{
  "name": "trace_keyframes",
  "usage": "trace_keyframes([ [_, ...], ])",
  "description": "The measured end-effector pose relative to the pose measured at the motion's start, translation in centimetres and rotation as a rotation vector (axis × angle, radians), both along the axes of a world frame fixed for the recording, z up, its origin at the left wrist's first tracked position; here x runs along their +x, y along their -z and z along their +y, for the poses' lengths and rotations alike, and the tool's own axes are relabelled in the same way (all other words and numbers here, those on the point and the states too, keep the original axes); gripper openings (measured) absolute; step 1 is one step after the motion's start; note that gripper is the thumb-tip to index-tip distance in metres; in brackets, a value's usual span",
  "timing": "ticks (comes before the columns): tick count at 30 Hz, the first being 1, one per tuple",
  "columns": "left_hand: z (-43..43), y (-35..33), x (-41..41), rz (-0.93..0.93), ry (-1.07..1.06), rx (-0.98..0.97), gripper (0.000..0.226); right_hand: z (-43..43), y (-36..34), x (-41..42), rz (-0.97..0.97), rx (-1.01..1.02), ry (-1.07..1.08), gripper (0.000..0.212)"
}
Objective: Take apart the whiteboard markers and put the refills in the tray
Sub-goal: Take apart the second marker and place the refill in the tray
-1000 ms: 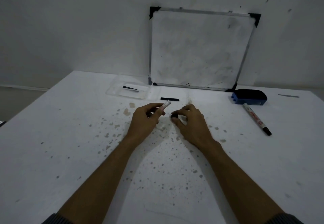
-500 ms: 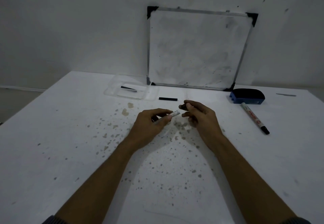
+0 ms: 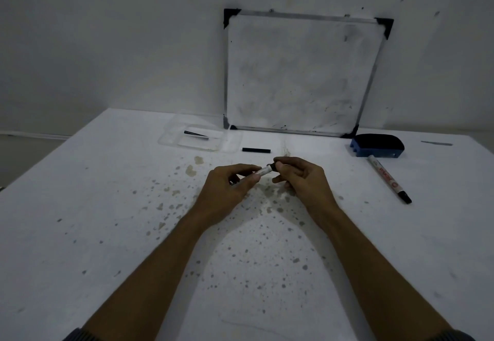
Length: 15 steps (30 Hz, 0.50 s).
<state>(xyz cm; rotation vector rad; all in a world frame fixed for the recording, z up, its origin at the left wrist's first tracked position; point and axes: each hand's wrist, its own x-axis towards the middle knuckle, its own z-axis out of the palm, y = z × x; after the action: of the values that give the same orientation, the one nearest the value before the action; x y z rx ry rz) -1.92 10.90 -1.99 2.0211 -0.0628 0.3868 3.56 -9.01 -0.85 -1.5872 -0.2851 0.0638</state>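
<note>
Left hand: closed around the white marker barrel, raised just above the worktop.
Right hand: fingertips pinch a small black end piece at the barrel's far tip; cannot tell whether it is attached or free.
Tray: clear plastic, far left of centre, holds one thin black refill.
Loose black piece: lies flat just right of the tray, beyond the hands.
Second marker: whole, capped black, lies to the right, well apart from the hands.
Eraser: blue, just beyond that marker.
Whiteboard: leans on the wall, smudged.
Obstructions: fingers hide most of the barrel; worktop speckled with stains.
</note>
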Motion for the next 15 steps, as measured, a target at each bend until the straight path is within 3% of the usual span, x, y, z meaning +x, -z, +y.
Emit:
trace_keyframes([
  [15, -0.1, -1.4, -1.1, 0.042, 0.113, -0.128, 0.017, 0.2, 0.2, -0.4, -0.118, -0.073, -0.095, 0.022],
])
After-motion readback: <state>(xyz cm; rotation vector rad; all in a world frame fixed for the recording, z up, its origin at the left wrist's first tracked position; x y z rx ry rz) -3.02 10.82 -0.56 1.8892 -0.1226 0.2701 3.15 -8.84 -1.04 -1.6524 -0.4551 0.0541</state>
